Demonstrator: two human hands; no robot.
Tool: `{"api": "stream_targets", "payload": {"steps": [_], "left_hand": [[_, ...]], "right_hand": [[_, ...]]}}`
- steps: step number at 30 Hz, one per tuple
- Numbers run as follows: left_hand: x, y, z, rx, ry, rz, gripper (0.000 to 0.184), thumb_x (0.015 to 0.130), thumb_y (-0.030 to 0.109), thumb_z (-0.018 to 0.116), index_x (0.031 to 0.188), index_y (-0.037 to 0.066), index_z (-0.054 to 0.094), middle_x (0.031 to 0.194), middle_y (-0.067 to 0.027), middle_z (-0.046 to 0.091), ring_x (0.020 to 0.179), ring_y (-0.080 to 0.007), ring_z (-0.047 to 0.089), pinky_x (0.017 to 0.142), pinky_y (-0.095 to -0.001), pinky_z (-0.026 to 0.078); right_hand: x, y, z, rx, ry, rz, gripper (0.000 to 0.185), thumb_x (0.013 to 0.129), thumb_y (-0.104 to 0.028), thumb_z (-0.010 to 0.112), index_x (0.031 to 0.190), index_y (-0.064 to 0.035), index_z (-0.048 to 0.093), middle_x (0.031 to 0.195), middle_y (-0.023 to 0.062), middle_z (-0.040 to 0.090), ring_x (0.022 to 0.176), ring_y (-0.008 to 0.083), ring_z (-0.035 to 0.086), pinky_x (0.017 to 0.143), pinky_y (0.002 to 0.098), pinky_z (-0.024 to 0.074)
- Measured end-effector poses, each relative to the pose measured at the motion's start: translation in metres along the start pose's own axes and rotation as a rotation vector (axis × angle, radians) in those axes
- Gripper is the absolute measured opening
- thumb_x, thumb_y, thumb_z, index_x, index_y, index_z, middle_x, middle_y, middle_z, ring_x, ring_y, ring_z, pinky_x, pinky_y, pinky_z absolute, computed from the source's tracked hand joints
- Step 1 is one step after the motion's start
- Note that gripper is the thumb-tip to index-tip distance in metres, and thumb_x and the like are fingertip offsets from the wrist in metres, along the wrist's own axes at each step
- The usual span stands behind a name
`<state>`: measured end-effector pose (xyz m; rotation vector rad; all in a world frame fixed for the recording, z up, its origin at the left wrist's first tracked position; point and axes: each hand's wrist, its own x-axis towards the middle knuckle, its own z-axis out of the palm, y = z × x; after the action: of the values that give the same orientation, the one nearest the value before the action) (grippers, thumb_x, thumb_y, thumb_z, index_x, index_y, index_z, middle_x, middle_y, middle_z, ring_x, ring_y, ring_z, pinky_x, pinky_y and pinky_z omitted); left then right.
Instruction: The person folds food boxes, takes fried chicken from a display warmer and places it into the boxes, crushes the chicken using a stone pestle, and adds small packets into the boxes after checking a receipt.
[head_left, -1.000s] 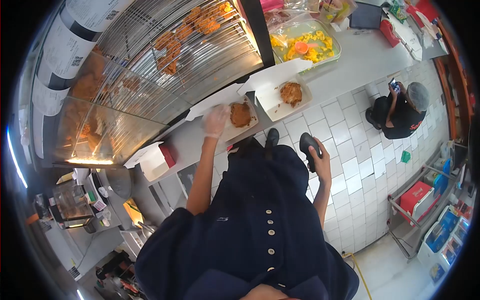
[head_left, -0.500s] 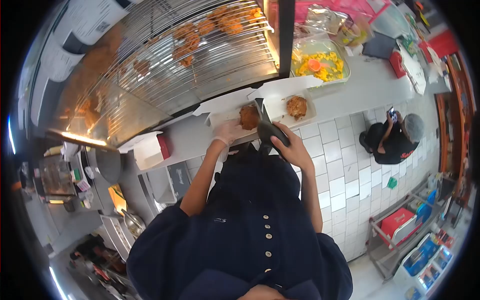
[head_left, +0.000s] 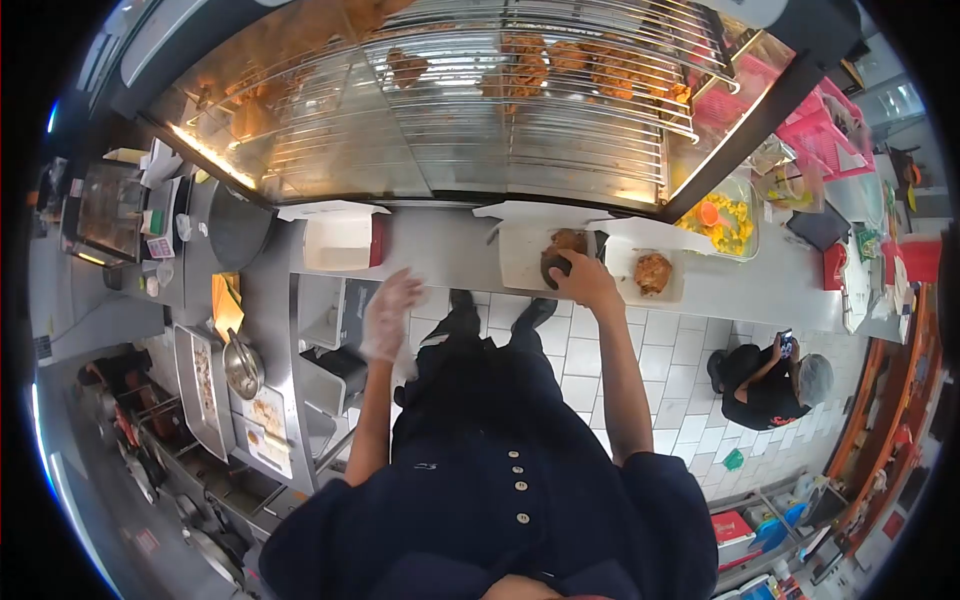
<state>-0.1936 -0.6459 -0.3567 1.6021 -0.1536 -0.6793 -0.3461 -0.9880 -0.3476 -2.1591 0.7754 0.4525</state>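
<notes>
My left hand (head_left: pixel 393 310), in a clear glove, is raised beside the counter's front edge with its fingers apart and nothing in it. My right hand (head_left: pixel 588 280) grips a black-handled tool (head_left: pixel 551 268) over the middle open box (head_left: pixel 520 262). The tool is against a piece of fried chicken (head_left: pixel 566 241) in that box, and my fingers partly hide both. Just to the right, another open box (head_left: pixel 677 268) holds a second piece of fried chicken (head_left: pixel 653 272). A third open box (head_left: pixel 338 244), white with a red side, stands farther left with nothing visible inside.
Behind the boxes is a heated glass cabinet (head_left: pixel 440 170) with fried chicken on wire racks. A tray of yellow pieces (head_left: pixel 735 222) stands at the right. A co-worker (head_left: pixel 770 385) crouches on the tiled floor with a phone. At the left are a metal tray (head_left: pixel 203 390) and a bowl (head_left: pixel 242 368).
The view has turned left. My left hand has left the middle box and moved left. My right hand has brought the black-handled tool from beside my body up to the chicken.
</notes>
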Motion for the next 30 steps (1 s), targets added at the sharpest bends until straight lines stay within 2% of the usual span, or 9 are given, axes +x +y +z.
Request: {"api": "stream_targets", "payload": {"steps": [3,5,9,12,15,19,21,27,30], "left_hand": [[-0.047,-0.009,-0.074,-0.819,0.042,-0.015,0.081,0.096,0.072,0.032,0.154,0.015,0.033,0.145,-0.0185,0.05,0.135,-0.0338,0.048,0.107,-0.0542,0.041],[-0.068,-0.013,-0.114,-0.957,0.508,-0.152,0.088,0.091,0.081,0.028,0.155,0.02,0.031,0.154,-0.0191,0.039,0.146,-0.0376,0.033,0.109,-0.061,0.034],[-0.092,-0.038,-0.246,-0.209,-0.146,-0.411,0.086,0.094,0.076,0.03,0.158,0.019,0.023,0.159,-0.018,0.03,0.15,-0.0384,0.023,0.114,-0.0594,0.029],[-0.082,-0.01,-0.343,-1.369,0.394,-0.19,0.081,0.097,0.067,0.039,0.158,0.016,0.026,0.16,-0.0152,0.031,0.15,-0.0364,0.022,0.118,-0.0568,0.022],[-0.056,-0.026,-0.41,-0.83,0.61,0.101,0.066,0.1,0.053,0.049,0.15,0.01,0.04,0.156,-0.0132,0.038,0.145,-0.035,0.032,0.117,-0.0557,0.027],[-0.072,0.019,-0.438,-0.608,-0.149,0.253,0.058,0.105,0.043,0.048,0.149,0.007,0.039,0.147,-0.0105,0.045,0.137,-0.0281,0.042,0.113,-0.0529,0.035],[-0.054,-0.029,-0.466,-0.743,0.873,0.148,0.055,0.104,0.034,0.052,0.148,0.004,0.038,0.142,-0.0177,0.051,0.133,-0.035,0.049,0.112,-0.0477,0.04],[-0.053,0.009,-0.494,-0.551,0.488,0.187,0.057,0.107,0.035,0.042,0.153,0.007,0.025,0.153,-0.0147,0.035,0.142,-0.0312,0.034,0.117,-0.0452,0.028],[0.007,0.054,-0.528,-0.305,0.554,0.397,0.058,0.108,0.035,0.037,0.156,0.009,0.018,0.158,-0.0132,0.026,0.146,-0.0292,0.027,0.12,-0.044,0.022]], "right_hand": [[-0.002,0.015,0.028,-0.084,0.146,-0.023,0.052,0.093,-0.038,0.061,0.136,-0.0097,0.057,0.088,0.0195,0.071,0.063,0.0294,0.066,0.067,0.0415,0.0555],[-0.025,0.006,0.031,-0.027,0.196,-0.044,0.053,0.093,-0.037,0.062,0.138,-0.0093,0.055,0.081,0.0171,0.071,0.054,0.0245,0.065,0.061,0.0381,0.0553],[-0.089,-0.112,0.008,0.24,-0.01,0.022,0.054,0.094,-0.036,0.066,0.14,-0.0102,0.054,0.085,0.0142,0.071,0.058,0.0166,0.064,0.059,0.0326,0.053],[-0.084,-0.182,0.057,0.334,-0.182,-0.074,0.054,0.096,-0.036,0.066,0.143,-0.0126,0.051,0.104,0.0141,0.069,0.075,0.0133,0.065,0.066,0.0311,0.0531],[-0.036,-0.24,0.15,0.325,-0.168,-0.412,0.063,0.094,-0.036,0.07,0.146,-0.0111,0.046,0.121,0.0137,0.064,0.076,0.0161,0.064,0.068,0.0311,0.053],[0.022,-0.363,0.248,0.606,-0.325,-0.418,0.072,0.09,-0.029,0.075,0.148,-0.0068,0.039,0.131,0.0184,0.056,0.075,0.0168,0.064,0.064,0.0317,0.0541],[0.037,-0.429,0.27,0.809,-0.519,-0.256,0.078,0.089,-0.024,0.075,0.151,-0.0052,0.032,0.123,0.016,0.058,0.089,0.0178,0.064,0.07,0.0309,0.0533],[0.155,-0.562,0.376,0.249,0.139,-0.848,0.083,0.087,-0.012,0.071,0.154,-0.007,0.023,0.127,0.0255,0.056,0.104,0.0309,0.064,0.081,0.0413,0.0542],[0.178,-0.614,0.388,-0.265,0.167,-0.578,0.086,0.081,-0.005,0.069,0.154,-0.0083,0.025,0.121,0.0271,0.055,0.108,0.0411,0.059,0.089,0.0476,0.0507]]}}
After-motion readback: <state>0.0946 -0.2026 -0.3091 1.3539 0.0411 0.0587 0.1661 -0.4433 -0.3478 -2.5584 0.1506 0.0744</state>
